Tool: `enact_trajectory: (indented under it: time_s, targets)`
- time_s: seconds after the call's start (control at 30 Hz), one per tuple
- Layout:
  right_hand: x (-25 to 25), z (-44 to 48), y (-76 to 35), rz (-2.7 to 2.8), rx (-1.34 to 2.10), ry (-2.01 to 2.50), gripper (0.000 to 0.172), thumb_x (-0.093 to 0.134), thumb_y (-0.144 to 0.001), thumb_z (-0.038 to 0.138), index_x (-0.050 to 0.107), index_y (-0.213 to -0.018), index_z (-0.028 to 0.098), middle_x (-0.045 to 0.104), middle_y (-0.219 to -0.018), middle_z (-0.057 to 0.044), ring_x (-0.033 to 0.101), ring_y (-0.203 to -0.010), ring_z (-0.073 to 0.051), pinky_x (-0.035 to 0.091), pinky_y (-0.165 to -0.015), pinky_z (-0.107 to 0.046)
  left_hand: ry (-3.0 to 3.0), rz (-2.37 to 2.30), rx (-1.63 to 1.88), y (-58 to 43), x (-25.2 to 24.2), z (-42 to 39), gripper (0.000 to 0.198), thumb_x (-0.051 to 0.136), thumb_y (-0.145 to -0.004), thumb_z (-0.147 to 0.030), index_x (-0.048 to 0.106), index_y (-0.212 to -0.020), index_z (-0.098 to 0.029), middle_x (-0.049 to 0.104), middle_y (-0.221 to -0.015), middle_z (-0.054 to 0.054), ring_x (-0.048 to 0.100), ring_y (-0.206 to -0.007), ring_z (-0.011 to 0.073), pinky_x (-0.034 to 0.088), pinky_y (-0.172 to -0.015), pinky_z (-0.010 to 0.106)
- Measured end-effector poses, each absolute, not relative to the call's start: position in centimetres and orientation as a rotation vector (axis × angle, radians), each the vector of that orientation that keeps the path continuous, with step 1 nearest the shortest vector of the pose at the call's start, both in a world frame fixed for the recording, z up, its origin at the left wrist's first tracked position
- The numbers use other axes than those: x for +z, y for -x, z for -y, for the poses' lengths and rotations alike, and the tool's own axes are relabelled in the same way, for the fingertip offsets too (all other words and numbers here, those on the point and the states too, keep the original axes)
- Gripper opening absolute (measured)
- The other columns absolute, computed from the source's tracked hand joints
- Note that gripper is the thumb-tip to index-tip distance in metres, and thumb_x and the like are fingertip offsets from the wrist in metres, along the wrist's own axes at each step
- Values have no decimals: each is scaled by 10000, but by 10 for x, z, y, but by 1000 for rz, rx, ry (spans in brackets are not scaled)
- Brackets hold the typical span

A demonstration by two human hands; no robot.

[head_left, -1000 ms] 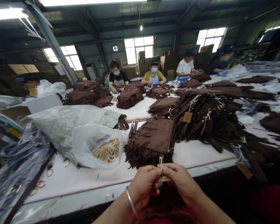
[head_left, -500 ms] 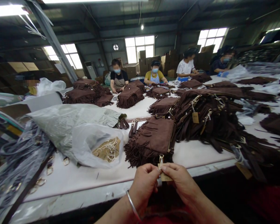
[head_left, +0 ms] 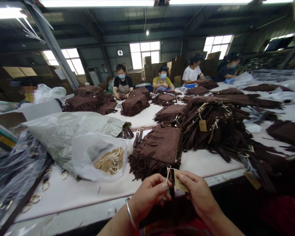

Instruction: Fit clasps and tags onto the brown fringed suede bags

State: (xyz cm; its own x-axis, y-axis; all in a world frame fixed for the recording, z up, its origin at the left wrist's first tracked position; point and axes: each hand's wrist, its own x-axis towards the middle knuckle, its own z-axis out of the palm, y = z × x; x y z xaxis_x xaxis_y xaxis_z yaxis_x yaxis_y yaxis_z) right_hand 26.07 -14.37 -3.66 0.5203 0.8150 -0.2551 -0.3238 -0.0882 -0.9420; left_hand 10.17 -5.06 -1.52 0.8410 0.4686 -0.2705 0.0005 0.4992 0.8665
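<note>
A brown fringed bag point(head_left: 159, 144) lies at the table's front edge, its brass clasp point(head_left: 168, 167) hanging toward me. White string point(head_left: 167, 177) runs from that clasp into the pinched fingers of my left hand point(head_left: 151, 193). Between the thumb and fingers of my right hand point(head_left: 196, 188) is a tan hang tag point(head_left: 180, 180), just right of the clasp. My hands are slightly apart. A dark strap hangs below the clasp, partly hidden by my fingers. To the left, a clear plastic bag point(head_left: 85, 157) holds tan tags with white strings point(head_left: 113, 160).
A large pile of fringed bags point(head_left: 216, 121) with tags stands at the right. Plastic-wrapped straps point(head_left: 19, 167) with metal clasps lie at the left, near a grey-green sack point(head_left: 71, 131). Several co-workers sit across the white table point(head_left: 88, 196), with more bag stacks point(head_left: 135, 101) before them.
My hands have moved apart. The tag, earlier close against the clasp between both hands, is now out to the right in my right hand, while my left hand draws the string down.
</note>
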Motion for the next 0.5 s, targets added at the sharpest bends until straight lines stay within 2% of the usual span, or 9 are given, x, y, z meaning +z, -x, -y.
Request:
enact_trajectory:
  time_s: [0.07, 0.13, 0.23, 0.3, 0.37, 0.43, 0.5]
  targets:
    - [-38, 139, -254, 452, 916, 1364, 481, 776, -686, 566, 778, -972, 179, 742, -881, -75, 651, -833, -253, 517, -765, -354, -1064, -487, 214, -99, -15, 53, 313, 755, -786, -376, 643, -959, -141, 662, -877, 67, 689, -767, 158, 448, -551, 166]
    - [-40, 134, -247, 522, 832, 1412, 468, 762, -703, 579, 782, -955, 186, 740, -1022, -90, 639, -980, -277, 489, -902, -367, -1076, -429, 148, -97, -11, 55, 337, 750, -778, -352, 656, -1033, -153, 683, -898, 83, 712, -835, 202, 477, -588, 187]
    - [-41, 135, -242, 625, 937, 1359, 532, 627, -813, 639, 759, -1061, 188, 716, -1116, -103, 630, -1042, -277, 474, -949, -378, -1139, -408, 166, -99, 0, 57, 397, 742, -769, -321, 673, -1119, -145, 707, -917, 110, 705, -834, 203, 477, -605, 198]
    - [-43, 142, -243, 709, 1032, 1304, 590, 567, -856, 648, 684, -1231, 208, 702, -1142, -102, 636, -1020, -260, 496, -901, -370, -1206, -433, 220, -101, 7, 56, 396, 735, -778, -347, 694, -1115, -141, 713, -930, 111, 686, -796, 186, 451, -584, 195]
    - [-44, 150, -247, 834, 1041, 1294, 639, 605, -857, 604, 563, -1378, 236, 714, -1024, -77, 642, -916, -223, 508, -821, -338, -1319, -487, 266, -104, 11, 53, 372, 705, -811, -386, 719, -1087, -137, 721, -897, 99, 663, -748, 170, 444, -596, 208]
    - [-46, 155, -255, 866, 1002, 1281, 660, 632, -859, 558, 502, -1422, 238, 674, -789, -18, 589, -688, -161, 484, -658, -286, -1468, -591, 327, -105, 12, 48, 342, 652, -850, -417, 753, -1001, -127, 731, -837, 95, 647, -694, 165, 454, -619, 232]
    - [-47, 157, -266, 710, 936, 1251, 621, 598, -881, 556, 493, -1410, 247, 638, -737, 12, 484, -547, -117, 406, -520, -252, -1600, -698, 378, -104, 14, 43, 352, 617, -866, -434, 772, -846, -119, 735, -773, 102, 635, -639, 167, 458, -612, 250]
